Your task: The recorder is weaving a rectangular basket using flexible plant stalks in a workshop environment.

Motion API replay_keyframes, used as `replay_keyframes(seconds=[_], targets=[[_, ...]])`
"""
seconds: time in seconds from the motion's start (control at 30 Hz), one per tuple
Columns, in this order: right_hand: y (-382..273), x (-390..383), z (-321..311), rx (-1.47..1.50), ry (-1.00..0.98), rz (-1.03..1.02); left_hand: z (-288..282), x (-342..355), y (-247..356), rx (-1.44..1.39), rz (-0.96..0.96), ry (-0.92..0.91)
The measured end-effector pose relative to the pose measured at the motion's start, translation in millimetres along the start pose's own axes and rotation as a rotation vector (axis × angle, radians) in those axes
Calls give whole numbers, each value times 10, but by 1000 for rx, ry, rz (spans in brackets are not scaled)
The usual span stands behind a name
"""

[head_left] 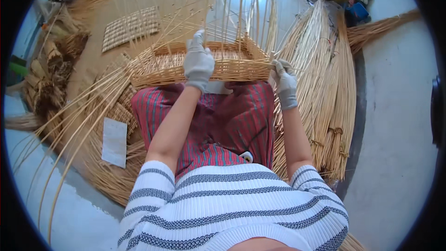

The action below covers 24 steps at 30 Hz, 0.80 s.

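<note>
Head view: a wicker basket (232,71) sits at the far edge of the red striped cloth (160,109) over the person's lap. The gloved left hand (199,62) lies across the basket's near wall, left of its middle, fingers reaching up past the rim, the index stretched out; whether the others grip anything cannot be told. The gloved right hand (285,83) is at the basket's right near corner, fingers bent and close together by the wall's end; what they pinch is unclear. Long straw stalks (320,88) lie just beyond that hand.
</note>
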State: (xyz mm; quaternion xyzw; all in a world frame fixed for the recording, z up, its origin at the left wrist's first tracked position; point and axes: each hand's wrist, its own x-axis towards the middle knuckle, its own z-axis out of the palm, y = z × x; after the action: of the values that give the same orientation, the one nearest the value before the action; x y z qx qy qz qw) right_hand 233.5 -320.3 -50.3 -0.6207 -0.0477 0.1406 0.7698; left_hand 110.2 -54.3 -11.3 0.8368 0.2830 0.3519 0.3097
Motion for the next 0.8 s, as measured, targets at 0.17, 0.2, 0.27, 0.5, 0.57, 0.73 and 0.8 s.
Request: replay_keyframes(seconds=[0.17, 0.2, 0.27, 0.5, 0.57, 0.73, 0.8], targets=[[-363, 129, 580, 53, -292, -266, 530, -93, 149, -206, -120, -623], [-397, 376, 545, -288, -293, -520, 512, -90, 460, -287, -530, -955], [-602, 659, 1107, -930, -219, -878, 512, -129, 524, -314, -578, -874], [-176, 520, 95, -51, 199, -261, 548, -47, 422, -416, -654, -879], [6, 121, -170, -217, 245, -55, 533, -97, 399, -442, -601, -849], [-468, -308, 576, -1432, -291, -717, 248, -488, 243, -315, -117, -480], [-369, -293, 769, -1981, -361, -485, -85, -530, 335, 295, 224, -382]])
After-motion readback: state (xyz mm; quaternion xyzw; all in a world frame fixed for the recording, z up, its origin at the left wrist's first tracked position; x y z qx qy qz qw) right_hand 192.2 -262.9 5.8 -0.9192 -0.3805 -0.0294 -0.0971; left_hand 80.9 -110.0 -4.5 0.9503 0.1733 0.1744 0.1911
